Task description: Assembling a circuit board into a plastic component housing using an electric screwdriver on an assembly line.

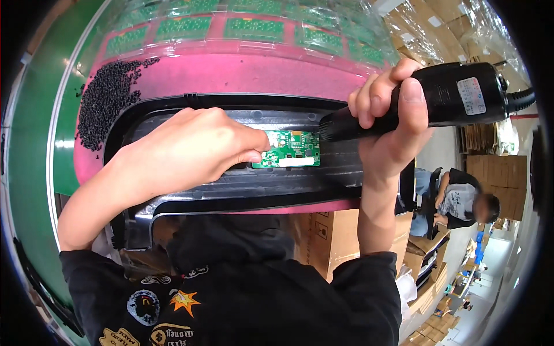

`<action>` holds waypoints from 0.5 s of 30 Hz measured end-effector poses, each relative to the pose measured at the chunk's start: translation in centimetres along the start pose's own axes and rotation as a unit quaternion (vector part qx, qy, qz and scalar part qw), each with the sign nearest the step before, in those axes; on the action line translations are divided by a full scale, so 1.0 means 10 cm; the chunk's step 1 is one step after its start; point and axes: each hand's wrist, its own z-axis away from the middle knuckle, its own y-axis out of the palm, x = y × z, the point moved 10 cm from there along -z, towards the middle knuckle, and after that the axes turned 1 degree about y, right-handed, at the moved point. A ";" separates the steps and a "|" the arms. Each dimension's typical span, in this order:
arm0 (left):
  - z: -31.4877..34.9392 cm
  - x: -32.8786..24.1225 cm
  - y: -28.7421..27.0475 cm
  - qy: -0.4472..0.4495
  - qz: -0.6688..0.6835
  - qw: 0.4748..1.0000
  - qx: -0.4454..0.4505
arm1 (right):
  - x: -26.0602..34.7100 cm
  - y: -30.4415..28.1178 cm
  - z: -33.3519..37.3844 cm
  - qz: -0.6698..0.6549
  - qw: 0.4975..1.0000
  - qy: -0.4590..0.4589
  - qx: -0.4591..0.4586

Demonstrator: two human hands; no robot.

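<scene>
A green circuit board [294, 149] with a white strip along its near edge lies inside a long black plastic housing [340, 167]. My left hand [202, 141] reaches over the housing from the left, its thumb and forefinger closed on the board's left end. In my right hand [392, 109] is a black corded electric screwdriver [450, 95], held nearly level with my fingers wrapped round its body. Its ribbed nose points left and ends close to the board's right edge; the bit itself cannot be made out.
Small black screws [109, 98] lie heaped on the pink mat [231, 72] at the left. Clear plastic trays [248, 26] with several green boards stand at the back. A green surface [34, 144] runs along the left. Cardboard boxes [340, 236] and another person [461, 196] are at the right.
</scene>
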 end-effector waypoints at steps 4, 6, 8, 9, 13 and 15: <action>-0.02 0.02 0.02 0.001 -0.010 1.000 0.007 | -0.02 0.02 0.02 -0.003 1.000 0.000 -0.002; -0.01 0.02 0.01 0.007 -0.011 1.000 0.002 | -0.02 0.05 0.02 0.009 1.000 -0.003 -0.012; 0.01 0.01 0.02 0.015 -0.012 1.000 -0.004 | 0.01 0.08 0.03 0.024 0.999 -0.008 -0.022; 0.01 0.02 0.01 0.018 -0.002 1.000 -0.018 | 0.00 0.09 0.03 0.018 1.000 -0.001 -0.015; 0.02 0.03 -0.03 0.051 0.008 0.997 -0.059 | 0.08 0.16 0.13 0.031 0.999 -0.016 0.012; 0.04 0.02 -0.16 0.064 0.090 0.989 -0.099 | 0.28 0.27 0.17 -0.110 0.993 -0.027 0.041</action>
